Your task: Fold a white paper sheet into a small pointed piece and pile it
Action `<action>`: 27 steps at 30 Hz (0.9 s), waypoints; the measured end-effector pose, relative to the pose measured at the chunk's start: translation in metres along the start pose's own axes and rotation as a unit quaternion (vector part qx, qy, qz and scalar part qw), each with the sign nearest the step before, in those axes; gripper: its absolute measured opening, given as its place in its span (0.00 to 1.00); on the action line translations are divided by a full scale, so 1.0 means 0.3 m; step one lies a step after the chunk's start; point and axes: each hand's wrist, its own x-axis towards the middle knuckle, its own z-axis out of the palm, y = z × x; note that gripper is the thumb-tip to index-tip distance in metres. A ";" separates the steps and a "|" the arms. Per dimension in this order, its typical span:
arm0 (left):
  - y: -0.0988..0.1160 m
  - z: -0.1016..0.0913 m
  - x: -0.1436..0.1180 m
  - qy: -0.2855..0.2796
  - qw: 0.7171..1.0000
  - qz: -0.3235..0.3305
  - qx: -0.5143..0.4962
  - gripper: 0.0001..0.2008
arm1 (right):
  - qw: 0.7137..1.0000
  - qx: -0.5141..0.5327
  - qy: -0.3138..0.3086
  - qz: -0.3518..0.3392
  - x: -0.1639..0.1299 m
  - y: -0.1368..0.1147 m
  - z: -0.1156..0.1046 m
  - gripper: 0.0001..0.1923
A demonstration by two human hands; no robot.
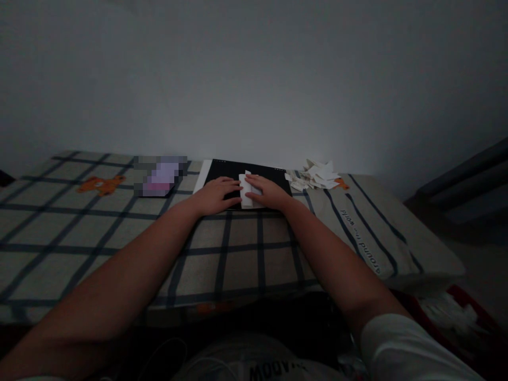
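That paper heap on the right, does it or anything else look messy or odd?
The paper heap is a loose jumble of folded white pieces, not stacked. Otherwise nothing stands out: both hands, left and right, press a small white paper on a dark board.

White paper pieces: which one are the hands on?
The folded white paper on the black board, pressed between left hand and right hand; the rest lie heaped farther right.

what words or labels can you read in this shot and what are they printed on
"around the world", upside down on the checked cloth; the middle word is blurred, so "the" is a guess.
"MOOV...", upside down on the person's clothing, cut off at the frame edge.
Pixelated object: unreadable.
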 end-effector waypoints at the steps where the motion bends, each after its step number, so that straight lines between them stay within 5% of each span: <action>1: -0.003 0.002 0.001 -0.002 1.000 0.005 -0.002 0.25 | 1.000 0.002 -0.005 -0.002 -0.001 0.000 0.000 0.32; 8: 0.018 -0.003 -0.002 -0.027 0.999 -0.021 0.038 0.25 | 1.000 0.025 -0.010 -0.013 0.005 0.015 0.003 0.25; 27: 0.020 -0.009 -0.002 -0.023 0.997 -0.056 0.057 0.33 | 0.999 -0.037 -0.034 -0.009 0.000 -0.006 -0.005 0.27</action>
